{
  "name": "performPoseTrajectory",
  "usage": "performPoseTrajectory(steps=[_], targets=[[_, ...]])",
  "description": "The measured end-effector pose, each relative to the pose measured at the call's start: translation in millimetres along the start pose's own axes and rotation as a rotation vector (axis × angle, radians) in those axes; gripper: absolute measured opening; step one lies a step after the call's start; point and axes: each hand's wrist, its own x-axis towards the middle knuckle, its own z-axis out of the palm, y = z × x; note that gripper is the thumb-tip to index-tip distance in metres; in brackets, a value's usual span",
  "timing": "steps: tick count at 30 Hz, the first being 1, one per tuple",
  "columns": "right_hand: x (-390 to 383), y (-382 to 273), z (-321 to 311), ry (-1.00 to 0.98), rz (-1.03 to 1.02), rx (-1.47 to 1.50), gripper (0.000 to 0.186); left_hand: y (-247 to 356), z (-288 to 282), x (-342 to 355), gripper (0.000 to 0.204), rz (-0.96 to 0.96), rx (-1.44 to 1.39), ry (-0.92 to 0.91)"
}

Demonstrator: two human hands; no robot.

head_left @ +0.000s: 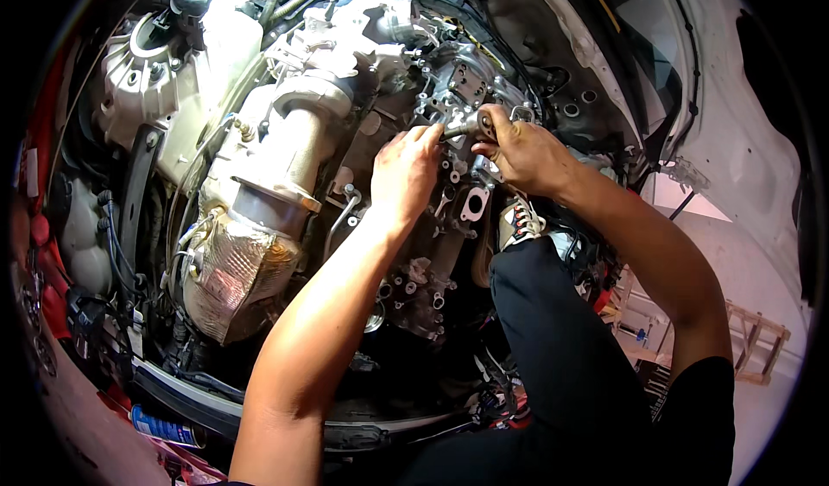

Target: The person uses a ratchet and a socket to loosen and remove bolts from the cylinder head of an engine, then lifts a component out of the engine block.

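Note:
My right hand (514,149) grips a short metal pipe with a flanged end (471,127) over the upper part of the engine (458,80). My left hand (413,162) is curled at the pipe's left end, its fingertips against it or just beside it; their exact contact is partly hidden. Just below my hands lies an oval port with a pale gasket or face (473,205), among bolts and small holes.
A large pale housing with a foil heat shield (237,279) fills the engine bay's left side. My leg and shoe (522,227) rest inside the bay. A blue can (164,426) lies at the lower left, a wooden stepladder (751,343) stands at right.

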Motion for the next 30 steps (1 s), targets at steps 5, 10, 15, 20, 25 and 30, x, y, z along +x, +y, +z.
performPoseTrajectory(steps=[5,10,15,20,25,30], targets=[[-5.2,11.2,6.7,0.066,-0.078,-0.083,0.046,5.4,-0.2,2.9,0.027,-0.006,0.04,-0.05],[-8.5,-16.0,24.2,0.161,0.184,-0.025,0.048,12.0,-2.1,22.7,0.05,0.411,-0.085,0.15],[-30.9,-38.4,23.5,0.149,0.388,0.379,0.057,9.1,-17.6,49.6,0.041,0.185,-0.094,-0.488],[-73.2,-23.9,43.9,0.33,0.596,0.207,0.043,8.7,-10.3,44.1,0.032,0.301,-0.164,-0.285],[-67.1,-4.9,46.6,0.58,0.3,-0.108,0.046,3.7,2.3,37.9,0.027,0.213,-0.176,-0.246],[-62.1,13.7,43.3,0.611,0.148,-0.189,0.034,8.3,-0.1,34.5,0.017,0.221,-0.207,-0.172]])
